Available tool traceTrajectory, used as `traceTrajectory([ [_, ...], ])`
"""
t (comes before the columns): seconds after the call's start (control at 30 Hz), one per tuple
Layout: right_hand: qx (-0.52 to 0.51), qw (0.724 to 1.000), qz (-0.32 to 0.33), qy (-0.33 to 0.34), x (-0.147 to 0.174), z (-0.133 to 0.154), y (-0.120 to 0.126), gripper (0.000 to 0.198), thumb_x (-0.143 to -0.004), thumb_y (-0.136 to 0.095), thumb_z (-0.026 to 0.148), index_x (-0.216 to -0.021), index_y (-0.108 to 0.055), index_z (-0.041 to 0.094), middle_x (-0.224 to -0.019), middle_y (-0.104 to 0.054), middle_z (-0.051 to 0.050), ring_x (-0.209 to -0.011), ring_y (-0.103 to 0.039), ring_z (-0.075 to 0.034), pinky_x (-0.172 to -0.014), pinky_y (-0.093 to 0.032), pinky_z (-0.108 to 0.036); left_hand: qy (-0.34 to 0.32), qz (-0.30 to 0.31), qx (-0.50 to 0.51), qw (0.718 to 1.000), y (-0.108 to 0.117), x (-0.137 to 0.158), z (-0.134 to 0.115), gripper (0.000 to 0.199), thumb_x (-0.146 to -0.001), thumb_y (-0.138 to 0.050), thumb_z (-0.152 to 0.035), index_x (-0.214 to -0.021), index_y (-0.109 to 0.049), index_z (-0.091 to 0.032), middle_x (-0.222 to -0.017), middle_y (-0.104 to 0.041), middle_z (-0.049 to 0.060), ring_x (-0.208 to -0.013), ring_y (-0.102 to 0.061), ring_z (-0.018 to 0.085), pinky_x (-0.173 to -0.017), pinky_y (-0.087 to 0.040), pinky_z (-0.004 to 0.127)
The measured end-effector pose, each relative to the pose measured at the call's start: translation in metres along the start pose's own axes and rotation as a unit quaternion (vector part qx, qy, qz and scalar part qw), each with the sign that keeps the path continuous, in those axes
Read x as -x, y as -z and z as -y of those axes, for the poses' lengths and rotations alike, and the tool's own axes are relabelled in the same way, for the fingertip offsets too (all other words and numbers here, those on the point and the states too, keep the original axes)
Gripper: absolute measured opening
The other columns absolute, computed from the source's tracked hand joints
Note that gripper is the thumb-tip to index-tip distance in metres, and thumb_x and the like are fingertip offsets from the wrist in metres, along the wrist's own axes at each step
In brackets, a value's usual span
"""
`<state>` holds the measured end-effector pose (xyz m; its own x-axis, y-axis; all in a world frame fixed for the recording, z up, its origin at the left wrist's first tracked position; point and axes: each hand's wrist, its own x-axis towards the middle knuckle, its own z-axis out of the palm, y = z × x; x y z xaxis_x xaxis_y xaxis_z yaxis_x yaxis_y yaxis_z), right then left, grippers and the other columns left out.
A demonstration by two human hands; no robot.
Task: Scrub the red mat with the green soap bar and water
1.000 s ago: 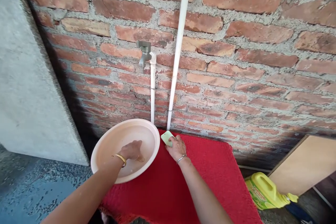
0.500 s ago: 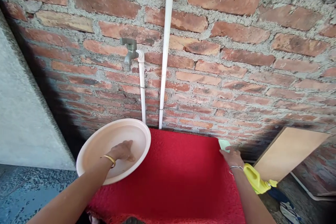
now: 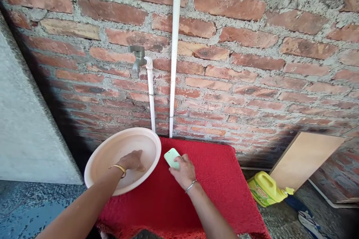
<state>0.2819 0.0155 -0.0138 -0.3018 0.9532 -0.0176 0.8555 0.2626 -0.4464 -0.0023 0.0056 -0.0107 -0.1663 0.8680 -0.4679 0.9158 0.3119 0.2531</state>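
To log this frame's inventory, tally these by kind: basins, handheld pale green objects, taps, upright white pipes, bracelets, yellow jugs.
Basins: 1
Handheld pale green objects: 1
Taps: 1
Upright white pipes: 2
Bracelets: 2
Yellow jugs: 1
Total: 8

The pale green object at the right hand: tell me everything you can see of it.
The pale green object looks flat and smooth, with rounded corners and a small dark spot near its far edge. It could be plastic, but the material is unclear. The grip of the right hand covers its near right part. It lies aslant over the red cloth, right of the basin and apart from its rim. Whether its underside touches the cloth is hidden.
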Motion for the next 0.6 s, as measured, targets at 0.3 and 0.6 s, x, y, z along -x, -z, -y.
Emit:
traceTrajectory([
  [0.3, 0.059, 0.993, -0.015, -0.102, -0.002, -0.084, 0.039, 0.029, -0.087, -0.067, 0.043, -0.113, -0.069, 0.031, -0.114, -0.061, -0.002, -0.094, -0.066, -0.017, -0.089, -0.048, -0.029, 0.009, 0.009, 0.003, 1.0, -0.001, 0.0, -0.001, 0.084, -0.054, -0.077, -0.043, -0.13, -0.059, -0.013, -0.142, -0.059, 0.025, -0.13, -0.059, 0.042, -0.107, -0.048, 0.051],
  [0.6, 0.106, 0.929, -0.089, -0.342, 0.069, -0.244, 0.127, 0.043, -0.094, -0.05, 0.054, -0.121, -0.064, 0.025, -0.113, -0.064, -0.014, -0.1, -0.07, -0.028, -0.09, -0.053, -0.042, 0.0, -0.001, -0.005, 1.0, -0.003, -0.005, 0.001, 0.078, -0.053, -0.079, -0.043, -0.123, -0.062, -0.014, -0.138, -0.063, 0.023, -0.127, -0.062, 0.041, -0.104, -0.05, 0.048],
])
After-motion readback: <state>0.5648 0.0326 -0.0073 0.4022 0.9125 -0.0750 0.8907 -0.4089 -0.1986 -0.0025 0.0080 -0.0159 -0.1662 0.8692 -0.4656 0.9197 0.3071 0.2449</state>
